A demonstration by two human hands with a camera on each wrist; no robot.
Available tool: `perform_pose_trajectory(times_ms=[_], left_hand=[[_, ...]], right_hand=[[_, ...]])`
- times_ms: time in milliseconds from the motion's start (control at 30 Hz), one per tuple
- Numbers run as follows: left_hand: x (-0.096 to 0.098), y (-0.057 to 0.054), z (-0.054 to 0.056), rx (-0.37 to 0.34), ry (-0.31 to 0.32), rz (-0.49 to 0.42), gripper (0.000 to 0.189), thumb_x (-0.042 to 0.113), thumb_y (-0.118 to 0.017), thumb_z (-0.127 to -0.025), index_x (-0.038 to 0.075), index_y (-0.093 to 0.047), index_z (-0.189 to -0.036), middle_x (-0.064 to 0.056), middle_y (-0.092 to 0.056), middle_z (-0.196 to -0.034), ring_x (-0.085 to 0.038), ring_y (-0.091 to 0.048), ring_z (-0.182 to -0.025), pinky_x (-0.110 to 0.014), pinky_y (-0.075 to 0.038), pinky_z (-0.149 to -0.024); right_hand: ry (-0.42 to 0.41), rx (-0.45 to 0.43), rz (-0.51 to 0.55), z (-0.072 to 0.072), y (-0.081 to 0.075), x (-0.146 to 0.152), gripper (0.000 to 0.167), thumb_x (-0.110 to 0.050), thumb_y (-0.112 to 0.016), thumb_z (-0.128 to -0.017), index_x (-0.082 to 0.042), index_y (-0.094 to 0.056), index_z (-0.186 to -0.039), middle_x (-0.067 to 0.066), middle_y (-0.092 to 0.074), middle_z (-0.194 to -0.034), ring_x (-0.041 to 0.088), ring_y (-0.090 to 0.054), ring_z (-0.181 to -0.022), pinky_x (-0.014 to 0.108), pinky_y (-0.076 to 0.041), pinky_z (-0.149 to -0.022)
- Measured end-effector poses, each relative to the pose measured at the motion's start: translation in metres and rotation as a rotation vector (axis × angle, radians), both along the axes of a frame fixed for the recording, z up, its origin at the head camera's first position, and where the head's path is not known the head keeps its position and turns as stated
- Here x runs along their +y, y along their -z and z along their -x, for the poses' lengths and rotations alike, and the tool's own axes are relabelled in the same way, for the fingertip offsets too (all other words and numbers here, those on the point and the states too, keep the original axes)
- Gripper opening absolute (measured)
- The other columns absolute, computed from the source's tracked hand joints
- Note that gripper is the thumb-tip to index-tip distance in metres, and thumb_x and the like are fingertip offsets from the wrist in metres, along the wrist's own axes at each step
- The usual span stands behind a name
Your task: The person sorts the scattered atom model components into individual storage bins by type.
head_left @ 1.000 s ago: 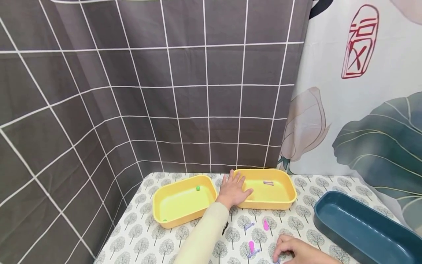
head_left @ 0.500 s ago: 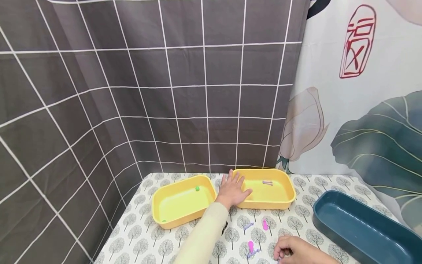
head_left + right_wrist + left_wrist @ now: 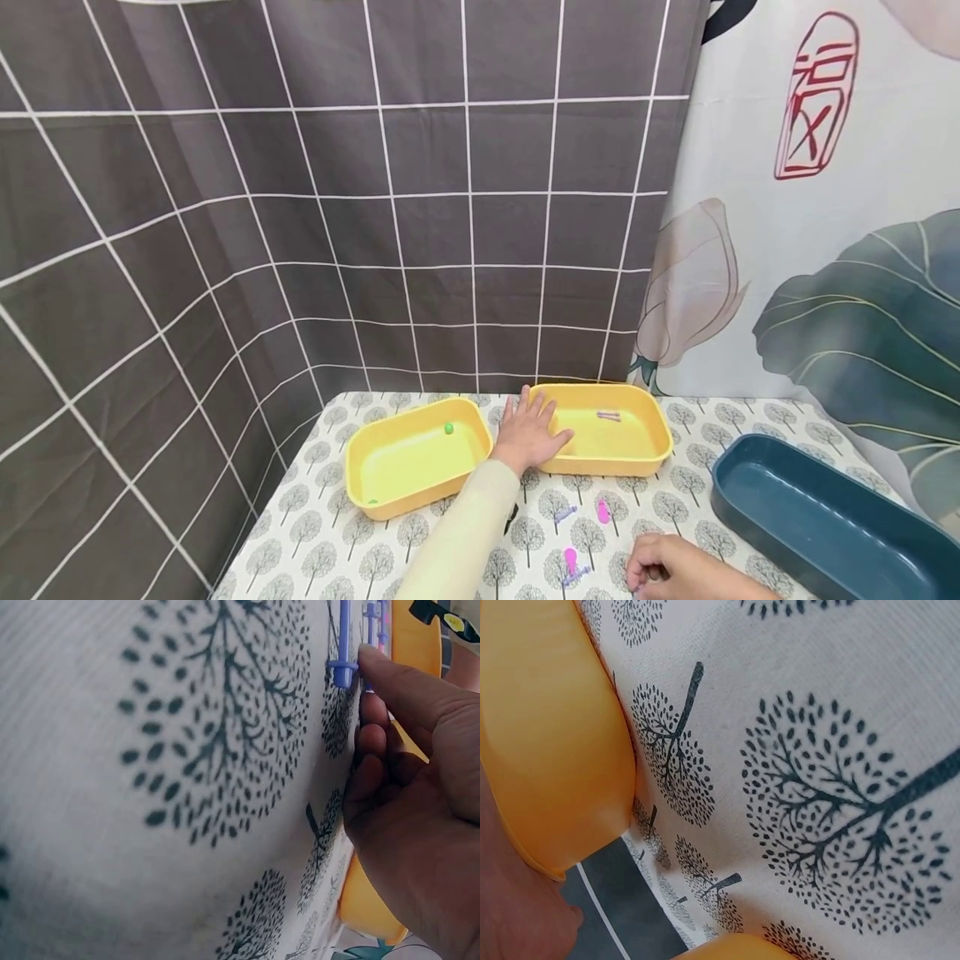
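My left hand (image 3: 527,432) lies with spread fingers over the left end of the right-hand yellow tray (image 3: 600,468); its wrist view shows only part of the hand (image 3: 525,900) at the tray wall (image 3: 562,727). Low on the patterned cloth, my right hand (image 3: 678,568) has curled fingers. In the right wrist view, that hand (image 3: 420,750) has a digit tip right at the end of a small purple stick with a crosspiece (image 3: 344,637), its other fingers bent. From the head view the stick is mostly hidden under the hand.
Pink pieces (image 3: 603,512) and purple sticks (image 3: 577,575) lie left of the right hand. Thin sticks (image 3: 609,416) are in the right yellow tray. The left yellow tray (image 3: 412,505) holds a green ball (image 3: 448,428). A dark blue tray (image 3: 795,542) stands at right.
My right hand has shifted slightly to the right and its fingers have drawn in closer together at the purple stick. The left hand stays on the yellow tray.
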State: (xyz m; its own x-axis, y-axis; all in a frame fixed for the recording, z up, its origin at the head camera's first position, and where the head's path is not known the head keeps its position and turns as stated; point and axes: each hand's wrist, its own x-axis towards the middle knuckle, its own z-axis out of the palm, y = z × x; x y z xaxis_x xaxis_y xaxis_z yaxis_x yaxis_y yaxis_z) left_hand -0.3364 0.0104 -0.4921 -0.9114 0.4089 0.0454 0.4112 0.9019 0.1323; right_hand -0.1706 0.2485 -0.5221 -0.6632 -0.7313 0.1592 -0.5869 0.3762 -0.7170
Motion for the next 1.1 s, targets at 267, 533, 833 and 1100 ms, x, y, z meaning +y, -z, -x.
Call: perform_pose_trajectory(times_ms=[267,533,833,1100], left_hand=[[0.004,-0.004,0.001,-0.009,0.003,-0.014,0.072,0.066,-0.033,-0.101,0.024,-0.036,-0.159,0.001,-0.023,-0.168,-0.028,-0.006,-0.158,-0.049,-0.008,-0.127],[0.001,-0.003,-0.002,-0.002,-0.003,-0.013,0.071,0.065,-0.033,-0.101,0.024,-0.036,-0.159,0.001,-0.024,-0.168,-0.028,-0.007,-0.157,-0.050,-0.009,-0.126],[0.002,-0.003,-0.003,0.003,-0.002,0.001,0.071,0.065,-0.034,-0.101,0.025,-0.035,-0.159,0.002,-0.023,-0.168,-0.026,-0.005,-0.158,-0.049,-0.008,-0.127],[0.001,-0.002,-0.003,0.010,-0.003,0.010,0.071,0.065,-0.033,-0.101,0.025,-0.035,-0.159,0.002,-0.023,-0.168,-0.027,-0.006,-0.158,-0.049,-0.008,-0.127]], right_hand=[[-0.009,-0.155,0.029,0.003,-0.008,0.008,0.008,-0.009,-0.068,-0.095,-0.015,-0.067,-0.089,-0.011,-0.060,-0.082,-0.007,-0.052,-0.076,0.018,-0.047,-0.060],[0.051,-0.258,0.176,0.011,-0.011,0.006,0.005,-0.009,-0.066,-0.097,-0.007,-0.071,-0.095,-0.001,-0.066,-0.076,-0.006,-0.055,-0.073,0.022,-0.050,-0.060],[0.151,-0.382,0.233,0.027,-0.034,0.007,0.018,-0.010,-0.062,-0.100,0.006,-0.068,-0.104,0.007,-0.070,-0.083,0.006,-0.063,-0.075,0.027,-0.055,-0.064],[0.228,-0.323,0.191,0.044,-0.049,0.011,0.024,-0.014,-0.065,-0.099,0.006,-0.069,-0.112,0.019,-0.071,-0.095,0.015,-0.069,-0.084,0.032,-0.060,-0.079]])
